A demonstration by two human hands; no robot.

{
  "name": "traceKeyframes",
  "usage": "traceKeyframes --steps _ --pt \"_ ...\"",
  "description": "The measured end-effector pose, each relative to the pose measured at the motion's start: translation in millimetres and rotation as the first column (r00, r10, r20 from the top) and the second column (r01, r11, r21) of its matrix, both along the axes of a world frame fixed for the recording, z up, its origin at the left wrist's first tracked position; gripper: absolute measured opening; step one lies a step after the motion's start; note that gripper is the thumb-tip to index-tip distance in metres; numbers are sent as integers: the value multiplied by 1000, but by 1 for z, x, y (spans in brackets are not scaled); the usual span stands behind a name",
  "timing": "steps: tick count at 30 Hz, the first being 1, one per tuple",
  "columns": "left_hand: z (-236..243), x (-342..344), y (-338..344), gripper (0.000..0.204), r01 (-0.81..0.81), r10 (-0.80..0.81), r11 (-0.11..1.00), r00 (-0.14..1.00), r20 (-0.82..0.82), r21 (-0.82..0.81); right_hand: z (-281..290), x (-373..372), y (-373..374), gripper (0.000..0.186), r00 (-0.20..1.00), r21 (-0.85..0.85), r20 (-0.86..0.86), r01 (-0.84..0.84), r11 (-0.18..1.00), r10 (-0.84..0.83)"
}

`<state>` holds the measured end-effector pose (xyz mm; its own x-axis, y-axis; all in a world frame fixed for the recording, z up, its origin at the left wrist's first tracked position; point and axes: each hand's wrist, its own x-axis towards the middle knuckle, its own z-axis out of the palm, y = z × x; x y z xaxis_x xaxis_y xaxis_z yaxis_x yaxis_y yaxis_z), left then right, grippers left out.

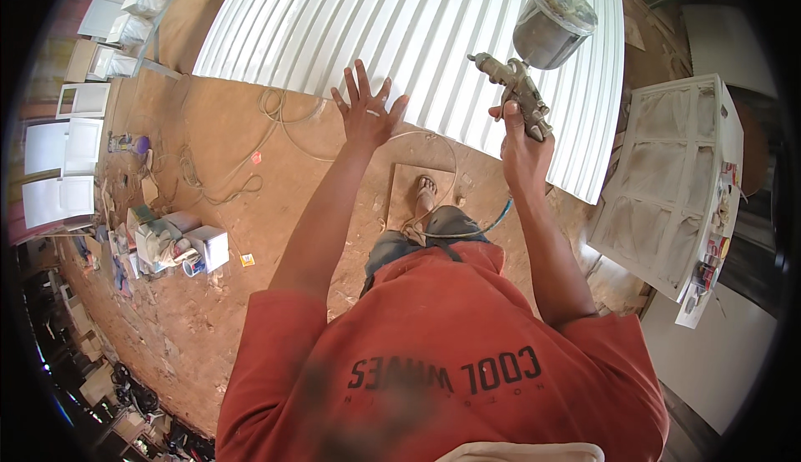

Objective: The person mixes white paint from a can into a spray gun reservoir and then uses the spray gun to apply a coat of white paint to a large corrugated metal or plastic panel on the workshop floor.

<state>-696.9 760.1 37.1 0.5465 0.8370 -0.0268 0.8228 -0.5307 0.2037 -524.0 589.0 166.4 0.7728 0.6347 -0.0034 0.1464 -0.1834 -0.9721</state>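
Note:
My right hand (526, 151) is wrapped round the handle of a paint spray gun (521, 90), raised in front of me on the right. A round metal paint cup (552, 24), smeared with paint around its lid, sits on top of the gun. From below my right wrist a thin blue-green air hose (501, 216) curves toward my legs. My left hand (367, 111) holds nothing, its fingers spread and a ring on one of them. It hovers by the near edge of a white ribbed panel (400, 36); whether it touches the panel I cannot tell.
A pale hose (271, 120) lies looped on the brown dirt floor (250, 237). My foot rests on a flat board (409, 180). To the right stands a whitish panelled cabinet (659, 178) with cans along its side. Boxes and clutter (179, 241) sit at left, near white panels (58, 201).

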Motion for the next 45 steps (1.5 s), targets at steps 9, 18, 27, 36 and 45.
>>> traceKeyframes --steps 9,18,27,36,45 --pt "-9 -5 5 69 132 -130 982 991 -21 135 6 7 -2 41 999 -32 -35 29 999 -30" --pt "-5 -23 -9 68 170 -182 981 974 137 95 19 -13 0 44 997 -136 80 6 991 5" --pt "8 -38 -5 57 258 -257 966 962 94 -5 27 -40 -3 44 997 -149 71 41 988 -31" --pt "-57 -219 -72 21 -79 68 993 990 -124 -90 16 -29 10 41 996 -199 92 6 980 13" --pt "-112 -342 -49 44 -506 292 770 821 -490 -389 23 -59 42 35 985 -344 122 157 926 -121"
